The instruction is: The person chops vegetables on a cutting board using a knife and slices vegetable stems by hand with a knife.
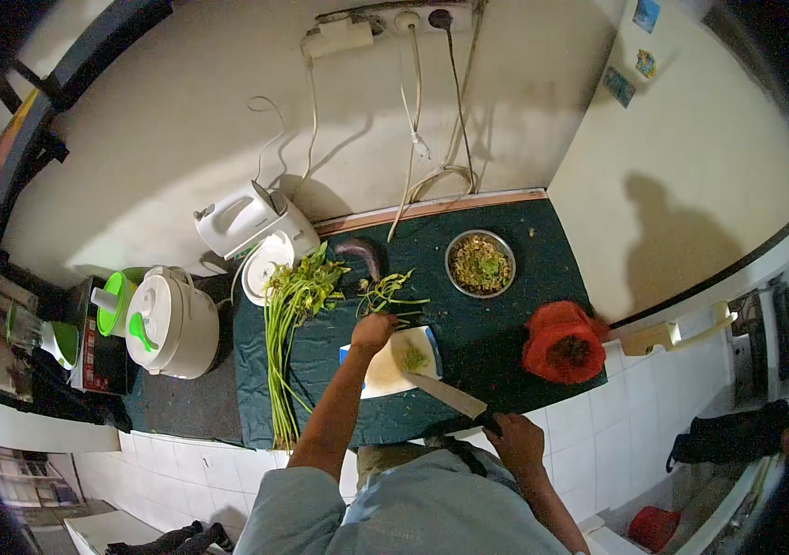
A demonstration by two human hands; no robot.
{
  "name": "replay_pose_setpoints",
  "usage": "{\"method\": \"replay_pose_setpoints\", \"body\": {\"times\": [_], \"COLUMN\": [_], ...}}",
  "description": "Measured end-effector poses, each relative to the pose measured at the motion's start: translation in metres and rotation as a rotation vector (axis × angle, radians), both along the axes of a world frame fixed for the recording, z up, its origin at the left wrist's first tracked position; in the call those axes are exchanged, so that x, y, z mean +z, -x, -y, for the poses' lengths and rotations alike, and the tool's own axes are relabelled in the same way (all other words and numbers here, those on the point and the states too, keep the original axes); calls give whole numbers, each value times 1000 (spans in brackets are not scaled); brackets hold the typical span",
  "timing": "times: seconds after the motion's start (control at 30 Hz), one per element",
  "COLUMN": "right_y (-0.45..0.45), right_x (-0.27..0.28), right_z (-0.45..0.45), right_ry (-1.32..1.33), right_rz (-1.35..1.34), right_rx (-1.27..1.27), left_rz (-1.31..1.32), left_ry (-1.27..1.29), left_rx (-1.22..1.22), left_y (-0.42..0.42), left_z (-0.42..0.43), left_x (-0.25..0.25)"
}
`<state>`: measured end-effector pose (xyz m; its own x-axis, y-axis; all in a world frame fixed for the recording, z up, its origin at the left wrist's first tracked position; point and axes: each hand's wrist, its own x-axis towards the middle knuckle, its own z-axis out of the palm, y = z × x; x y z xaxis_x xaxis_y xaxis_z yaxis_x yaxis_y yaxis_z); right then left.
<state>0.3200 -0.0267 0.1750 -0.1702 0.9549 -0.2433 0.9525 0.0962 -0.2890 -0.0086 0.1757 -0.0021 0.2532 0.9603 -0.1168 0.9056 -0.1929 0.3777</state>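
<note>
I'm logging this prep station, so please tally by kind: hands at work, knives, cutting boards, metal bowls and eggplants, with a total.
Hands at work, left hand and right hand: 2
Knife: 1
Cutting board: 1
Metal bowl: 1
Eggplant: 1
Total: 6

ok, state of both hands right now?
Left hand: at the small leafy greens; can't tell if it grips them.
Right hand: closed, holding the knife.
</note>
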Motion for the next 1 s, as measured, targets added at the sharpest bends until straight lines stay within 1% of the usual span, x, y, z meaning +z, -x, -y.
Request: {"method": "replay_pose_setpoints", "body": {"times": [0.03,0.13,0.17,0.23,0.27,0.33,0.37,0.43,0.47,0.5,0.53,0.57,0.6,0.67,0.7,0.73,0.8,0.83,0.87,0.93,0.97,1.0], "right_y": [1,5,4,1,1,5,8,14,18,22,27,32,38,53,60,69,84,89,96,104,105,108], "right_x": [4,16,11,0,-2,-2,-2,-2,-3,-3,-3,1,0,0,20,33,53,55,51,66,81,95], "right_z": [-1,1,4,7,9,10,11,10,9,7,3,0,-4,-17,-22,-27,-38,-46,-54,-60,-64,-66], "right_ry": [41,13,10,-8,-11,-69,-75,-17,-25,-73,-120,-201,-205,-359,-339,-345,-330,-335,-402,-455,-180,99], "right_rz": [-11,-10,-11,-62,-61,-151,-154,-215,-220,-357,-495,-522,-527,-680,-737,-740,-897,-899,-940,-982,-1132,-1267], "right_rx": [0,4,2,-30,-30,-45,-38,-102,-96,-94,-87,-40,-29,-17,-10,-11,-23,-18,13,40,32,27], "left_rz": [-70,-71,-72,65,66,290,287,591,587,946,1304,1437,1435,1641,1707,1705,1901,1883,1882,2040,2041,2041], "left_ry": [50,57,54,63,59,-94,-102,-321,-332,-188,-36,-29,-42,18,47,44,76,90,86,149,161,151], "left_rx": [-24,-32,-34,38,38,89,95,263,265,359,447,465,468,623,664,657,707,774,776,596,543,541], "left_y": [-2,-7,-5,0,1,7,9,2,2,3,2,-1,-6,-16,-19,-21,-28,-33,-33,-33,-33,-34], "left_z": [-1,3,4,4,5,10,17,31,35,41,46,54,61,73,76,79,83,85,85,91,95,96], "left_x": [10,27,32,34,35,38,40,59,62,63,74,85,105,140,155,167,192,213,223,236,245,253]}}
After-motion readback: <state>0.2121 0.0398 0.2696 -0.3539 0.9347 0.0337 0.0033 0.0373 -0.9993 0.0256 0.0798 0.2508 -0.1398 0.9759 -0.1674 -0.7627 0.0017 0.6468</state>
